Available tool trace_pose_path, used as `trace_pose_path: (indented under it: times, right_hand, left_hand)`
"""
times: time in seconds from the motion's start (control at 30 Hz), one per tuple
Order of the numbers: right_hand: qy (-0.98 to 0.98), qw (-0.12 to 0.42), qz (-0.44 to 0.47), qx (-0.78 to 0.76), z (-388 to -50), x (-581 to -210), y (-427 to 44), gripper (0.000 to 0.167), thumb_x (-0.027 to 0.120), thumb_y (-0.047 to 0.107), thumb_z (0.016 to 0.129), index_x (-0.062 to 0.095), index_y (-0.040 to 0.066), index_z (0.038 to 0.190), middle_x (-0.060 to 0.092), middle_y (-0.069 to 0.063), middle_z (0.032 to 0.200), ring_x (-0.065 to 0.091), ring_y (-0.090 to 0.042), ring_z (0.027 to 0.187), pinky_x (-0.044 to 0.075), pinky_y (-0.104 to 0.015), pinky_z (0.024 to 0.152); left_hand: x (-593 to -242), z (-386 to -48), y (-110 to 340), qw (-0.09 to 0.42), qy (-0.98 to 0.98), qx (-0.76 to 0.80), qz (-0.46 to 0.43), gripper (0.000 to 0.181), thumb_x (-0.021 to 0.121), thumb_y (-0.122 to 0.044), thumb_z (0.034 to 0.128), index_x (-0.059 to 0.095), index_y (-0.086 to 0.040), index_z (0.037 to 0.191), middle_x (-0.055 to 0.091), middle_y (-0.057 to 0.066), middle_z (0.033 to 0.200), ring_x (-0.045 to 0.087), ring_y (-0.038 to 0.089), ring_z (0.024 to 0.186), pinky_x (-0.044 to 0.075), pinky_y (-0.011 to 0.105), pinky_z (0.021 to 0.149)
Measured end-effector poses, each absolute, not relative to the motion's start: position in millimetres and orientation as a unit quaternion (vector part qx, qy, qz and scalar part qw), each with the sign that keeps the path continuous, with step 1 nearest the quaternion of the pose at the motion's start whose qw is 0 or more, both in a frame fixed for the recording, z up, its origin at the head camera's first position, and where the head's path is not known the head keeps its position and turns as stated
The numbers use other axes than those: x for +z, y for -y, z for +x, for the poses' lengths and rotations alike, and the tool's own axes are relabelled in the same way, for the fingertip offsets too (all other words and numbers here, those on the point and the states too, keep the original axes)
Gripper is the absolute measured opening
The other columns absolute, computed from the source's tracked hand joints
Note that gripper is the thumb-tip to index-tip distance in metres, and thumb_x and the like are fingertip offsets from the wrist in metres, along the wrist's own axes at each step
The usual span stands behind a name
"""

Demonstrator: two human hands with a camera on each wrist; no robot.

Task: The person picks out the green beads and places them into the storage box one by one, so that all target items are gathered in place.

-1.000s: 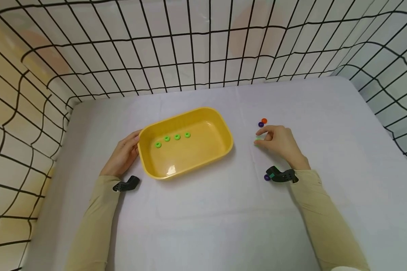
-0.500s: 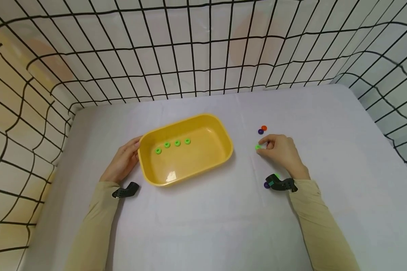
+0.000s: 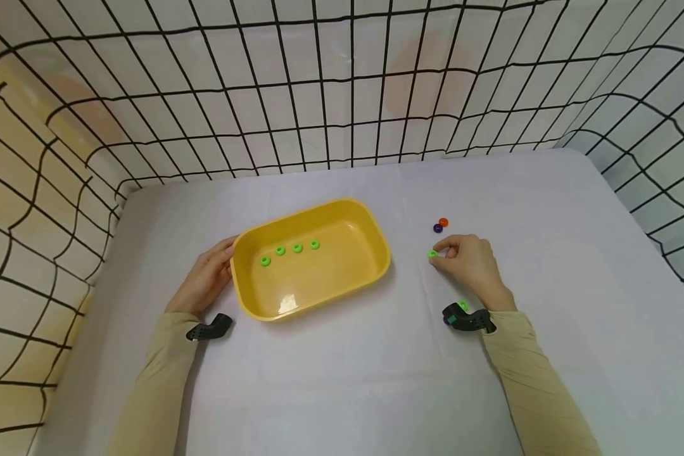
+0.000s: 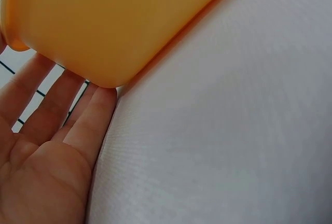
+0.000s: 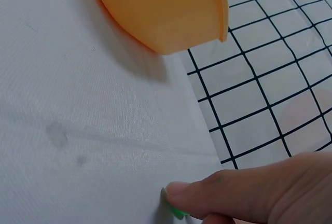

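Note:
A yellow plastic tray [image 3: 342,285] sits on the white-covered table, with several green ring-shaped beads [image 3: 297,247] in a row inside. My left hand [image 3: 206,278] is at the tray's left end; in the left wrist view its fingers [image 4: 93,120] extend fairly straight, tips touching the outer wall. To the right of the tray, my right hand [image 3: 470,263] pinches a green bead [image 3: 432,253] between thumb and finger, at or close to the tabletop. In the right wrist view the thumb mostly covers this bead [image 5: 179,213].
An orange bead [image 3: 443,222] and a purple bead [image 3: 437,228] lie together beyond my right hand. Near the right wrist's black camera [image 3: 467,318] lie another green bead [image 3: 462,305] and a mostly hidden purple one. Black wire mesh [image 3: 351,95] borders the table's back and sides.
The head view has tilted, so everything sits lower in the frame. The green bead shows more clearly in my right hand's pinch. My left hand stays at the tray.

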State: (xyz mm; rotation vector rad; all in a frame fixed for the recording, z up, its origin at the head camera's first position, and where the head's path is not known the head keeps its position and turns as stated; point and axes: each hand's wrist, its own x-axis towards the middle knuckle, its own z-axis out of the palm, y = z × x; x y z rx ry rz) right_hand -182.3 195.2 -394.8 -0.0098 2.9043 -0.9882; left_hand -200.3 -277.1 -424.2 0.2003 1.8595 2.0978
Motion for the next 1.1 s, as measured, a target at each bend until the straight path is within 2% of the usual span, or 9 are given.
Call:
trace_pose_path:
  times: [0.3,0.73,1.1]
  right_hand:
    - [-0.947,0.028,-0.004,-0.321,-180.2,-395.8,-192.2,0.023,0.076,0.011,0.082,0.074,-0.004,0.1,0.058,-0.003,0.066,0.048,-0.016,0.061,0.035,-0.024,0.051]
    - [-0.947,0.017,0.009,-0.321,-178.9,-395.2,-193.5,0.021,0.077,0.011,0.082,0.075,-0.004,0.097,0.058,-0.004,0.066,0.046,-0.015,0.059,0.032,-0.023,0.046]
    - [-0.95,0.003,0.017,-0.313,-178.4,-397.8,-191.3,0.02,0.077,0.012,0.083,0.075,-0.005,0.095,0.057,-0.005,0.065,0.044,-0.015,0.058,0.031,-0.022,0.045]
  left_hand:
    - [-424.9,-198.3,277.8,0.163,-0.661,0.73,0.062,0.049,0.046,-0.031,0.1059,0.042,0.001,0.143,0.054,-0.002,0.13,0.054,0.008,0.112,0.048,0.014,0.097]
    - [-426.5,-200.0,275.6,0.162,-0.649,0.74,0.073,0.038,0.045,-0.029,0.1064,0.049,-0.007,0.136,0.055,-0.001,0.128,0.053,0.009,0.109,0.049,0.014,0.096]
    - [-427.5,-200.8,275.5,0.163,-0.652,0.738,0.062,0.043,0.047,-0.031,0.1057,0.046,-0.003,0.139,0.054,-0.002,0.13,0.053,0.009,0.112,0.047,0.014,0.099]
